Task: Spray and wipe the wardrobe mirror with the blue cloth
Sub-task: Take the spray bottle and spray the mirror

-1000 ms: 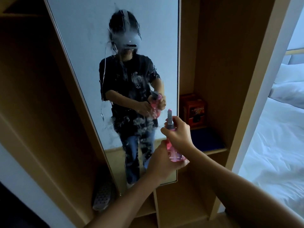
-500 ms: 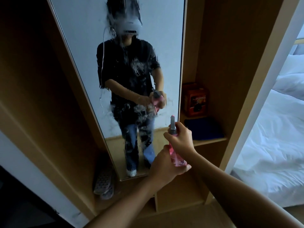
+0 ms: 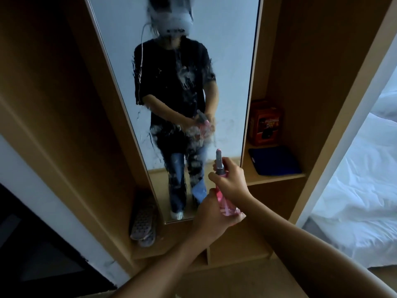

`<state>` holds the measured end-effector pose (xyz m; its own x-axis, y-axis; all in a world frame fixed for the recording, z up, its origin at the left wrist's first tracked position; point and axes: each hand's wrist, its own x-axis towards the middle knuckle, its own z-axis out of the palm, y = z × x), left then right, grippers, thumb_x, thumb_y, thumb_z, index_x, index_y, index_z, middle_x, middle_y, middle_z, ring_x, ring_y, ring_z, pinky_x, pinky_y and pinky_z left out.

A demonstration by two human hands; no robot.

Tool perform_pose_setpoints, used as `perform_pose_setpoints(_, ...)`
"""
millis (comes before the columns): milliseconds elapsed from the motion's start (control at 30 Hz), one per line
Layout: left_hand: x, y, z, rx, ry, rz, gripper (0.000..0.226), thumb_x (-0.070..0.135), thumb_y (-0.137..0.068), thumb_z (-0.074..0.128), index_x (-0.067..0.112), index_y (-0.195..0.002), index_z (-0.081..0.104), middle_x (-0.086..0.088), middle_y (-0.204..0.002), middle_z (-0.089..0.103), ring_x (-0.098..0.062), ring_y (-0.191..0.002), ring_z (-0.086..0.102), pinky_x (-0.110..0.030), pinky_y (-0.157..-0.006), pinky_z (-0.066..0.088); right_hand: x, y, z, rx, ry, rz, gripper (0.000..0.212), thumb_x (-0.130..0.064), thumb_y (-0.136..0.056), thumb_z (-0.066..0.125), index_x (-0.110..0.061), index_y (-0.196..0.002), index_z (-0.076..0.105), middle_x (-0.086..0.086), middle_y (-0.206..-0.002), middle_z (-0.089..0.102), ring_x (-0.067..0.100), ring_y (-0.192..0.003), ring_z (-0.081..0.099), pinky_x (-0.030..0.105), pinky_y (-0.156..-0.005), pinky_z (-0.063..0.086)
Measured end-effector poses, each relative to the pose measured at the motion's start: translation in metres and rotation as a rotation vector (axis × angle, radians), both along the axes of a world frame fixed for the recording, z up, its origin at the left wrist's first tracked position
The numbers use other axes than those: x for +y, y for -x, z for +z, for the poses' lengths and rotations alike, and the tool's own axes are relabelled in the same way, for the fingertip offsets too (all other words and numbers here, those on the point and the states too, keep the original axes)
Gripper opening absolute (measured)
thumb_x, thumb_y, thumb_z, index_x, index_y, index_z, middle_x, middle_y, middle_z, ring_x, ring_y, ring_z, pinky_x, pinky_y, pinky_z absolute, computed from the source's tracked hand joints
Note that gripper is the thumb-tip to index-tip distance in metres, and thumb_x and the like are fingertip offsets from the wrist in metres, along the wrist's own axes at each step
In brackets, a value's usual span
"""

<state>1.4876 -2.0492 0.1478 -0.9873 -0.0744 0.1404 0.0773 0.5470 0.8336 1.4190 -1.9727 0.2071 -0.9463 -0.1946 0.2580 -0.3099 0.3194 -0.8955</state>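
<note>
Grey slippers (image 3: pixel 143 226) down at the wardrobe's foot on the left; mirror (image 3: pixel 225 61) next, streaked with foamy spray; left hand (image 3: pixel 211 214) cupped round the base of the pink spray bottle (image 3: pixel 225 203), right hand (image 3: pixel 231 181) wrapped round its neck, nozzle up; blue cloth (image 3: pixel 275 161) folded flat on the shelf (image 3: pixel 277 179) further right, red box (image 3: pixel 265 123) behind it; white bed (image 3: pixel 365 179) at far right
</note>
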Motion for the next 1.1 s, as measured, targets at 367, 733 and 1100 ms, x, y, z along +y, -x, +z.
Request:
perform_pose_setpoints(367, -0.025, -0.016, -0.001, 0.0, -0.011, 0.048, 0.045, 0.031, -0.072, 0.08, 0.03, -0.11, 0.056, 0.014, -0.094, 0.069, 0.006, -0.088, 0.065, -0.025, -0.08, 0.057, -0.032, -0.015, -0.001, 0.029, 0.007, 0.029, 0.02, -0.003, -0.076, 0.07, -0.014, -0.077, 0.054, -0.01, -0.064, 0.052, -0.008, -0.052, 0.051, 0.004, -0.049, 0.037)
perform_pose_setpoints(733, -0.055, -0.037, 0.01, 0.03, 0.035, 0.116, 0.044, 0.03, -0.072, 0.08, 0.024, -0.109, 0.056, 0.016, -0.088, 0.067, 0.009, -0.086, 0.062, -0.005, -0.068, 0.046, -0.069, -0.019, -0.009, 0.026, -0.055, 0.089, 0.021, -0.016, -0.07, 0.072, -0.009, -0.085, 0.059, 0.003, -0.074, 0.062, 0.013, -0.062, 0.052, 0.035, -0.059, 0.047)
perform_pose_setpoints(1100, -0.093, -0.063, 0.01, -0.04, 0.005, 0.232, 0.044, 0.045, -0.062, 0.077, 0.027, -0.097, 0.057, 0.014, -0.079, 0.069, 0.005, -0.076, 0.065, -0.02, -0.07, 0.054, -0.115, -0.039, -0.01, 0.006, -0.051, 0.154, 0.019, -0.014, -0.071, 0.072, -0.006, -0.085, 0.063, 0.009, -0.076, 0.066, 0.011, -0.061, 0.051, 0.024, -0.053, 0.043)
